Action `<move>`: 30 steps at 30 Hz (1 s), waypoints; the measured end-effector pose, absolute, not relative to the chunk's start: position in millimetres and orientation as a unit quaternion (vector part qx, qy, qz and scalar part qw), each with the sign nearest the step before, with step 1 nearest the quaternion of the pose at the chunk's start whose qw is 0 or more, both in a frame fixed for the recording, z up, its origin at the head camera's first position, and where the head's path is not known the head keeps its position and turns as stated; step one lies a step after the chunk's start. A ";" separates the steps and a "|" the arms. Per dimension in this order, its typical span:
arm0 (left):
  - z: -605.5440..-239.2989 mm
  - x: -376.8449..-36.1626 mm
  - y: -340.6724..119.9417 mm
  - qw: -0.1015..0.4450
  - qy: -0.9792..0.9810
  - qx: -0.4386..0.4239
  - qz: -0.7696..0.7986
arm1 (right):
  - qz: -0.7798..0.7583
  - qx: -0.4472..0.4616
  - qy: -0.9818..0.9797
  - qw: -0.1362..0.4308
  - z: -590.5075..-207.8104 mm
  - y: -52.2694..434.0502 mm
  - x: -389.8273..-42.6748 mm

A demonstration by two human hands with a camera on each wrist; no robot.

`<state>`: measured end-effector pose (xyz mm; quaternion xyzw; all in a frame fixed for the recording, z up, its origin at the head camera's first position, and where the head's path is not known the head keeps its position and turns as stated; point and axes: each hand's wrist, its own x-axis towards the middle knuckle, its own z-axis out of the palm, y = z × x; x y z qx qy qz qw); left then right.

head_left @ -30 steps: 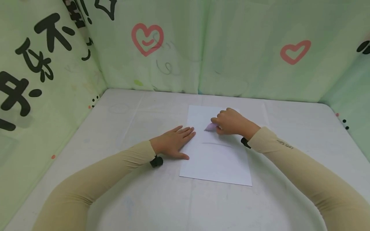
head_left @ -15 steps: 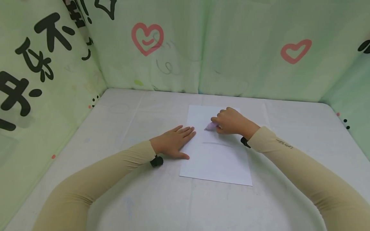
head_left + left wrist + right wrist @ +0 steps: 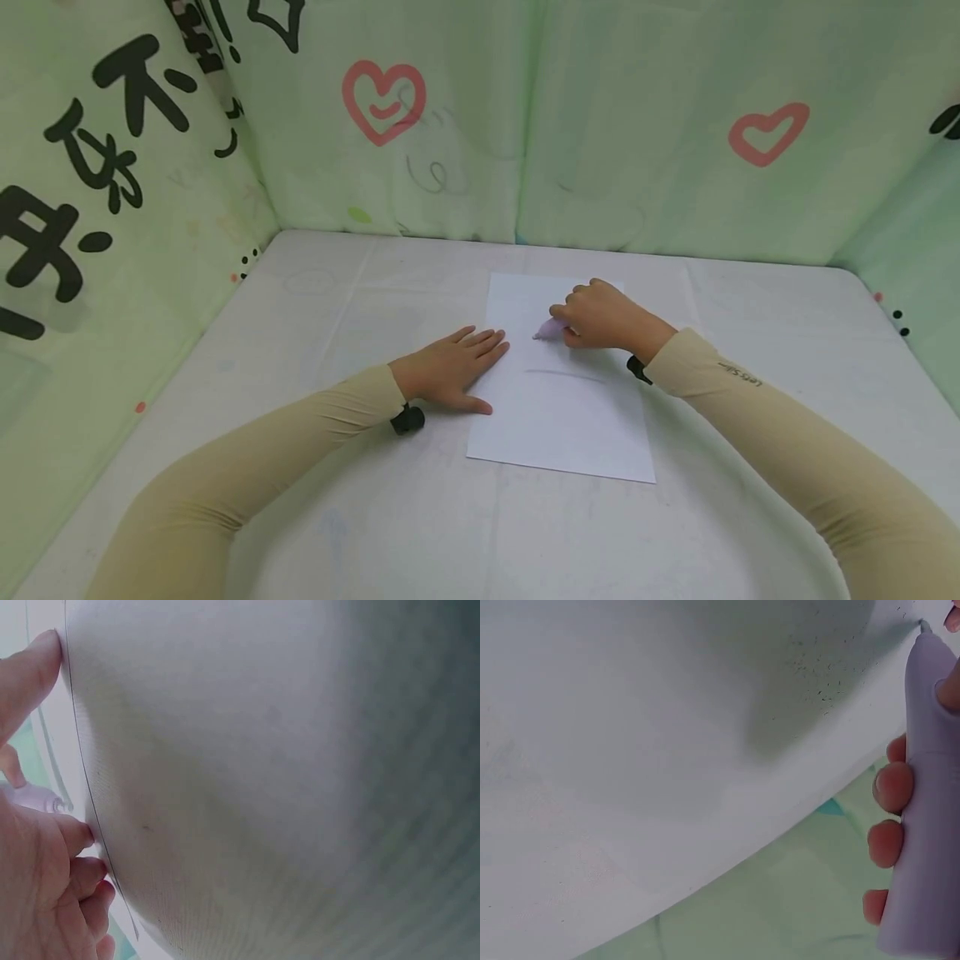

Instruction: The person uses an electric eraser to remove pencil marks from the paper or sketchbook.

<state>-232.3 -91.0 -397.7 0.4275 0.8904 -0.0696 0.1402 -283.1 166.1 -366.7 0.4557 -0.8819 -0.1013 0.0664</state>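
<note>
**Tip work on loose sheet: steady paper, light contact**

Setup: white sheet (image 3: 558, 437) lies flat on the cloth-covered desk (image 3: 360, 517). Left hand (image 3: 453, 371) rests across the sheet's left edge, palm down, fingers extended, grasping nothing. Right hand (image 3: 603, 317) grasps a lilac pen-shaped tool (image 3: 930, 802), fingers curled round the barrel, a digit at the recess near the nose.

Position: tool is over the far half of the sheet, tip pointing toward the left-hand side. Tip looks to be at the paper; actual contact cannot be confirmed. One faint dark line (image 3: 566, 374) runs crosswise on the near side of the tip. Dark specks (image 3: 821, 682) are scattered near the tip; nature unclear.

Technique (judgement): paper seems free to slide, so firm, even pressure from the left palm matters most, with those fingers clear of the tip's path. Short, light strokes should suit the narrow tip; heavy pressure could crease or scuff the sheet. Right wrist best carried off the line and specks, since dragging across them may smear.
</note>
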 end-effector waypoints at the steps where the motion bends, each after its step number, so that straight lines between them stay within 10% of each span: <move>1: -397.5 -232.2 -91.0 0.141 0.891 0.427 -0.069 | -0.104 0.455 -0.882 0.065 -366.7 166.2 -283.1; 30: -400.1 -233.0 -91.5 0.129 0.888 0.435 -0.067 | -0.067 0.347 -0.934 0.061 -320.7 209.1 -253.1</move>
